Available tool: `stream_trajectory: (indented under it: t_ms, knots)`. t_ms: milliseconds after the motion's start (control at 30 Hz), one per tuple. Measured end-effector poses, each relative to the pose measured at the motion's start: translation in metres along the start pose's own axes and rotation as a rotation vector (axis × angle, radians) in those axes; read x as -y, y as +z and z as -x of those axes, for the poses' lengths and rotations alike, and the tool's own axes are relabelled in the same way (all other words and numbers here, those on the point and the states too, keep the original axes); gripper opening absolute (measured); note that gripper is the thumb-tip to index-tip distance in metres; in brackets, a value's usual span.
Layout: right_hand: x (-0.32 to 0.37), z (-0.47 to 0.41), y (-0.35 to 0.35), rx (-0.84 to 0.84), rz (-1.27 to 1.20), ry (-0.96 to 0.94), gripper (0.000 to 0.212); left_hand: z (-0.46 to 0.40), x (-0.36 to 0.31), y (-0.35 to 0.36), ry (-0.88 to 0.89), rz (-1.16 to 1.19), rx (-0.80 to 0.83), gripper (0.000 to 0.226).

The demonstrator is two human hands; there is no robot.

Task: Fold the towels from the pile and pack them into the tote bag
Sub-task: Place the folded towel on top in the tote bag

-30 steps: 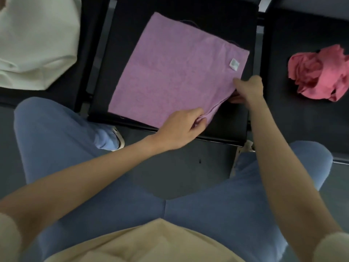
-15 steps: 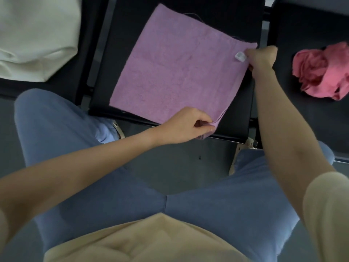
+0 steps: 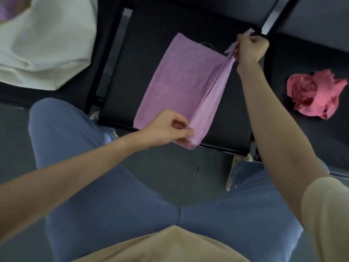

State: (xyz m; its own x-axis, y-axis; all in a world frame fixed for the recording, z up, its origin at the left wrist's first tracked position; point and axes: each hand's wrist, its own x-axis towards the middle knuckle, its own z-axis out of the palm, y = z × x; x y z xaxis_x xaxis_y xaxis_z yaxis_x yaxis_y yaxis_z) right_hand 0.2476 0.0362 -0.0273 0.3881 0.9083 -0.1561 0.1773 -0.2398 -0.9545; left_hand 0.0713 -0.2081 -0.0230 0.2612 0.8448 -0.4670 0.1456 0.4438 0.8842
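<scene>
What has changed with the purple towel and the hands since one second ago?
Both hands, the left hand and right hand, lifted the right edge of the purple towel and carry it leftward, folding it. The pink towel and white tote bag stayed put.

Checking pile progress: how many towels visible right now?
3. Purple towel on the middle seat, held by both hands; crumpled pink towel on the right seat; purple cloth in the tote bag. More may be hidden inside.

Purple towel [image 3: 179,82]: matt terry cloth, fine nap. Pink towel [image 3: 317,95] at 3 o'clock: soft matt cloth, crumpled. Tote bag [image 3: 47,44] at 10 o'clock: plain off-white woven fabric. Seat [image 3: 132,72]: dark matt upholstery.
</scene>
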Motion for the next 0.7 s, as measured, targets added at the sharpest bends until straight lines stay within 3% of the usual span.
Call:
stream_trajectory:
  t_ms: [100,200,400,567,700]
  knots:
    - [0.015,0.015,0.043,-0.019,0.059,-0.089,0.030,0.012,0.004,-0.028,-0.020,0.065,-0.062,0.008]
    - [0.020,0.026,0.088,0.015,0.096,-0.122,0.024,0.018,0.014,-0.053,-0.054,0.104,-0.145,0.013]
    - [0.001,0.044,0.156,0.122,0.286,-0.060,0.013,0.011,0.045,-0.083,-0.224,0.055,-0.333,0.011]
    - [-0.020,0.055,0.178,0.121,0.376,0.011,0.023,0.008,0.067,-0.092,-0.272,-0.300,-0.408,0.018]
    - [-0.013,0.078,0.165,0.210,0.377,-0.083,0.024,0.012,0.065,-0.090,-0.249,-0.707,-0.502,0.024]
